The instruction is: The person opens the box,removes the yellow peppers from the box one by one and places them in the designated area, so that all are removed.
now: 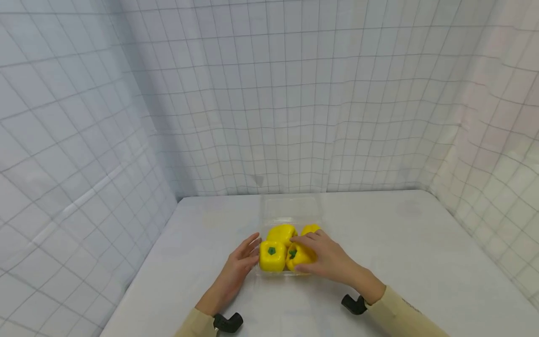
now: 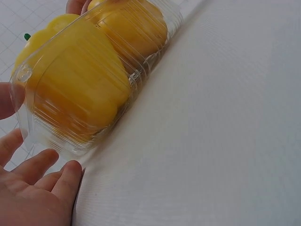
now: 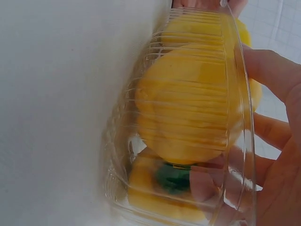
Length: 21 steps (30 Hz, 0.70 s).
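Observation:
A clear plastic clamshell box holds several yellow bell peppers. In the head view, one bell pepper sits front left with its green stem up, another lies behind it, and a third is partly hidden at back right. My right hand holds the front-right bell pepper, thumb in front and fingers over its far side; its green stem points left. At the box's left side is my left hand, fingers loosely extended; in the left wrist view its fingertips are close against the box's end.
The box's transparent lid is folded back flat on the white table. Grid-patterned white cloth hangs at the back and on both sides. Each wrist carries a black mount.

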Motion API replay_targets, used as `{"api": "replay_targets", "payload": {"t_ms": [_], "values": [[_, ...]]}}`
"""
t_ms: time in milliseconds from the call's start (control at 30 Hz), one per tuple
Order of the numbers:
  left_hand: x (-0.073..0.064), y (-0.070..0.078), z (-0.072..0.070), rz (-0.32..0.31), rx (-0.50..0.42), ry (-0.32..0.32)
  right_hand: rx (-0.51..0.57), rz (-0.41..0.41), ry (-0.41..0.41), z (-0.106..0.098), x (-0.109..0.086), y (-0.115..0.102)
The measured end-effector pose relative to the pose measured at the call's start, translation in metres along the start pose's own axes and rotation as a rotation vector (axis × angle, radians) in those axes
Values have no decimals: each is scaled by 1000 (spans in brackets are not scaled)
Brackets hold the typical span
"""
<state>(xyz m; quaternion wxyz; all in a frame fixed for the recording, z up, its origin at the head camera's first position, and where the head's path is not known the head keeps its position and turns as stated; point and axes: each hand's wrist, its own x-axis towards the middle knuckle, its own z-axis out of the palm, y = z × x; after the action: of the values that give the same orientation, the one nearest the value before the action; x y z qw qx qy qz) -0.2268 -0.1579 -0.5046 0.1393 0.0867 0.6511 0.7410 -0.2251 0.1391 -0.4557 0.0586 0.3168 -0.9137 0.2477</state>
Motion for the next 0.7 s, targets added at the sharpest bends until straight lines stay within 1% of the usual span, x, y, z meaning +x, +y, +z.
{"api": "replay_targets", "payload": {"t_ms": [33,133,267,433,700], "values": [[0,1,0,7,4,-2,-2,-4,5,0,1,0],[0,1,-1,1,-4,1,-3,-10,9,0,1,0],[-1,-1,-2,-5,-11,-9,2,-6,1,1,0,-1],[0,-3,-1,5,-3,-13,-4,-9,0,-2,-1,-2],[0,-1,-2,13,10,-14,-5,-8,16,-5,1,-3]]}}
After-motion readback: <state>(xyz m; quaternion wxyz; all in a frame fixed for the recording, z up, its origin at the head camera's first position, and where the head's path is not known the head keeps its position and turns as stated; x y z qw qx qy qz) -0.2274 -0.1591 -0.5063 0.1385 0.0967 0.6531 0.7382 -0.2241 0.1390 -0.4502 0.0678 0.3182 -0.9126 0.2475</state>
